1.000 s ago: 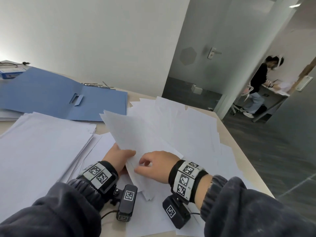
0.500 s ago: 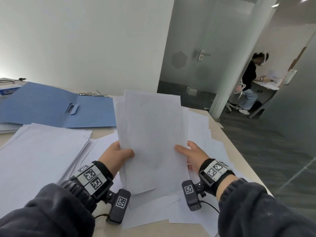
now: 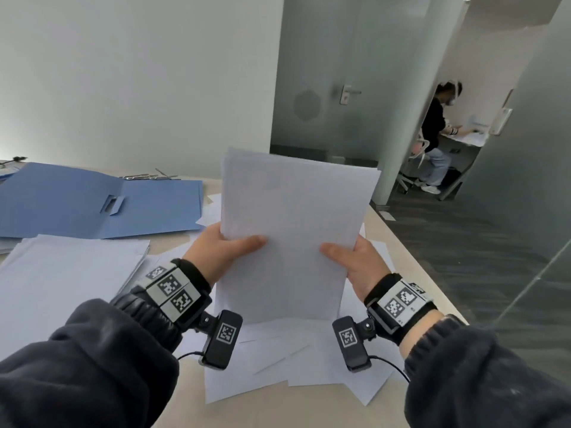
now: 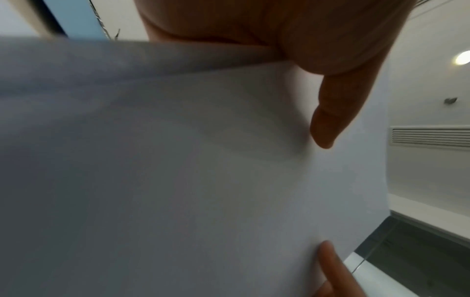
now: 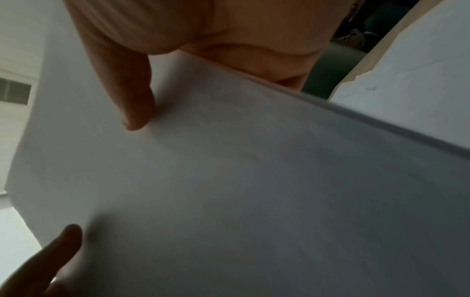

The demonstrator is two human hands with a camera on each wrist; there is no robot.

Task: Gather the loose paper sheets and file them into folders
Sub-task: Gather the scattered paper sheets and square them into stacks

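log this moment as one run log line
left hand: grips paper stack | right hand: grips same stack | stack: upright above loose sheets | blue folder: open on table, untouched

A white paper stack (image 4: pixel 190 160) fills the view, the left hand's thumb (image 4: pixel 330 112) pressed on its face.

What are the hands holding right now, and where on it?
Both hold one sheaf of paper sheets, upright: left hand on its left edge, right hand on its right edge, thumbs in front.
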